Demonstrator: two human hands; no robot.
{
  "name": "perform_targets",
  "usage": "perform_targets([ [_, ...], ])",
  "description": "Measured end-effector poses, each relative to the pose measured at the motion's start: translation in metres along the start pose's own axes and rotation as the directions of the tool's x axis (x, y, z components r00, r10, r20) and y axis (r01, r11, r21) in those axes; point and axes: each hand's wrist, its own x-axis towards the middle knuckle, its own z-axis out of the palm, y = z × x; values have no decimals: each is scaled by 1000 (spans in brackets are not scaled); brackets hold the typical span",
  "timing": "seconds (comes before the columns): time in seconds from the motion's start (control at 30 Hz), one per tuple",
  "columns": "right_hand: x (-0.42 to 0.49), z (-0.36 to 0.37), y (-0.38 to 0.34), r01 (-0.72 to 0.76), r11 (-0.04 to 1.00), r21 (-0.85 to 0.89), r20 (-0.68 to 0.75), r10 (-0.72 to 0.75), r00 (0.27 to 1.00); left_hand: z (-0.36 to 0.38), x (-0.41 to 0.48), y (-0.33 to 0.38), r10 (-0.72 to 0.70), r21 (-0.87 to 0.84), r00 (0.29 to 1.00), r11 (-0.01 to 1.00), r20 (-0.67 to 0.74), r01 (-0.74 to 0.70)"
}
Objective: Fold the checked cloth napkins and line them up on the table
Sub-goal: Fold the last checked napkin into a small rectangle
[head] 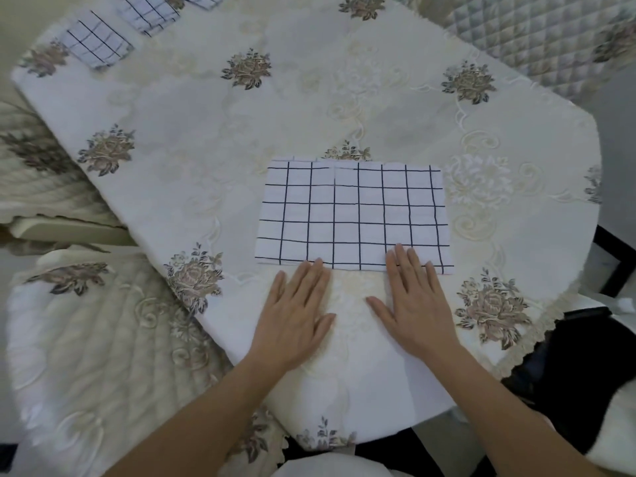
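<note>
One checked napkin (354,215) flat on the counter (192,139), straight in front, as a wide rectangle. Probably folded once already, judging by the small step in its far edge. Left hand (296,311) open and flat on the tablecloth, fingers straight, only the fingertips touching the near edge of the napkin. Right hand (416,304) also open and flat, fingertips lying a little over the same edge, toward the right corner. Nothing gripped by either hand.

Step in hand, apparently: smoothing the near edge before the next fold. To do it well:
- Keep both palms low and sweep outward toward the two near corners, to leave no wrinkle between the layers.
- Pinch the two corners of one short side and carry them over to the other short side.
- Match the dark lines of the check, to avoid a crooked grid.
- Press along the new crease with flat fingers, not with nails.
- Hold one side down while lifting the other; thin cloth, likely to slide on the smooth tablecloth.

Count:
- One napkin in work.
- Three folded napkins in a row at the far left corner of the counter: the first (96,43), the second (148,13), and the third (203,0) cut by the picture edge.
- Two hands.
</note>
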Motion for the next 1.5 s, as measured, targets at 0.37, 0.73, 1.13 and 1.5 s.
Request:
perform_targets([
  [0.37,-14,-2,15,10,1000,24,25,-11,1000,-2,-14,-34,-149,9,988,989,-42,150],
  [0.73,79,-28,14,-49,984,169,-114,69,991,-34,97,-26,-158,-105,983,983,-96,148],
  [1.13,99,-3,41,-175,978,116,-51,181,982,-5,144,-46,-74,-62,994,996,-76,69],
  [1.5,98,-1,40,-242,964,111,-61,250,966,-7,171,-65,-11,-32,996,999,-85,9],
])
